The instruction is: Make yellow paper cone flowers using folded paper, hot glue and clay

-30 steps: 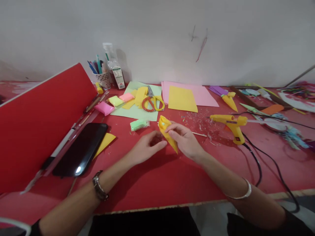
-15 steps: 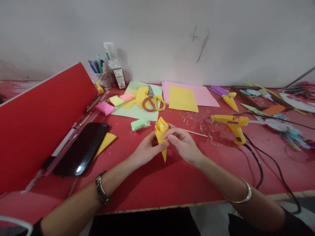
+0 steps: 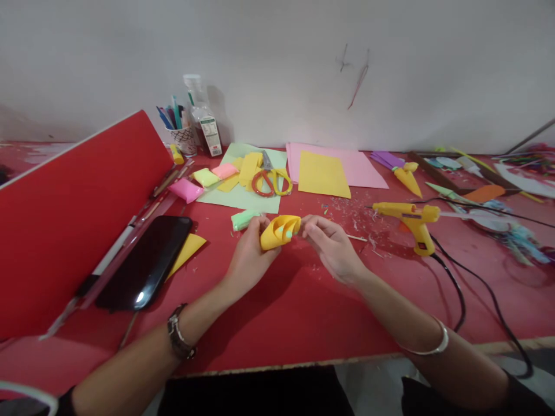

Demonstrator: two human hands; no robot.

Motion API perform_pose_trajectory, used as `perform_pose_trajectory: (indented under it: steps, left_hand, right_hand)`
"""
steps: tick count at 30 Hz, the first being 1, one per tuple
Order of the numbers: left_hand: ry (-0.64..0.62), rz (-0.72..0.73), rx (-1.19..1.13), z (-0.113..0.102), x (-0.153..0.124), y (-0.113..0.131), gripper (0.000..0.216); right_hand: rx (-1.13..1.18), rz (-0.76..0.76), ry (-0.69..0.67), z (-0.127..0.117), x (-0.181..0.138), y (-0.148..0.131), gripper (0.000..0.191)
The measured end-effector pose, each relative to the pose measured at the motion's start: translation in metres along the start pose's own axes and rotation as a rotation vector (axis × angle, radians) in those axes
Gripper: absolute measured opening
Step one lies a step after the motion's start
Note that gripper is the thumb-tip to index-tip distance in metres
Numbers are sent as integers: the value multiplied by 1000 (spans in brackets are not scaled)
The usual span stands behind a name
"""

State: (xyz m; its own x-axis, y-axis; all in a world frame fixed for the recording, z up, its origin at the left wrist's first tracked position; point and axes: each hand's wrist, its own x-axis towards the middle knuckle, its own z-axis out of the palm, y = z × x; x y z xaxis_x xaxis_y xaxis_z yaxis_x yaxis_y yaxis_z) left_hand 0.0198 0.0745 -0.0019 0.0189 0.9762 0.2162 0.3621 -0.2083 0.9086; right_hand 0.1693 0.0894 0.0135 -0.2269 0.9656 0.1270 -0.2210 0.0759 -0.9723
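A yellow paper cone [image 3: 274,234] with rolled, layered edges and pale green bits inside its mouth is held in my left hand [image 3: 249,254]. It lies tilted on its side, mouth facing right; its pointed end is hidden. My right hand [image 3: 332,245] is closed in a pinch right beside the cone's rim. Whether its fingertips touch the paper, or hold anything small, I cannot tell. Just behind my left fingers lies a wrapped light green clay packet [image 3: 243,219]. A thin wooden stick [image 3: 356,237] pokes out behind my right hand.
To the right lies a yellow glue gun [image 3: 410,216] with its cord. Scissors [image 3: 272,182] and clay packets [image 3: 186,189] rest around green paper. Yellow paper [image 3: 323,173] lies on pink sheets [image 3: 368,170]. A phone [image 3: 145,260] and a red board [image 3: 82,225] are left.
The cone has turned from point-down to lying sideways, mouth to the right. My right hand has come off the cone's front and moved slightly right to its rim.
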Motion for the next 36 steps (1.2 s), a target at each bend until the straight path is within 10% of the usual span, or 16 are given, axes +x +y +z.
perform_pose_trajectory:
  steps: [9, 17, 36]
  left_hand:
    - [-79, -116, -109, -2, 0, 7, 17]
    - [-411, -510, -763, -7, 4, 10, 14]
    - [-758, -477, -847, -5, -2, 10, 15]
  right_hand:
    - [15, 16, 161, -4, 4, 2, 11]
    - [3, -51, 12, 2, -3, -7, 4]
    - [-62, -80, 139, 9, -7, -9, 6]
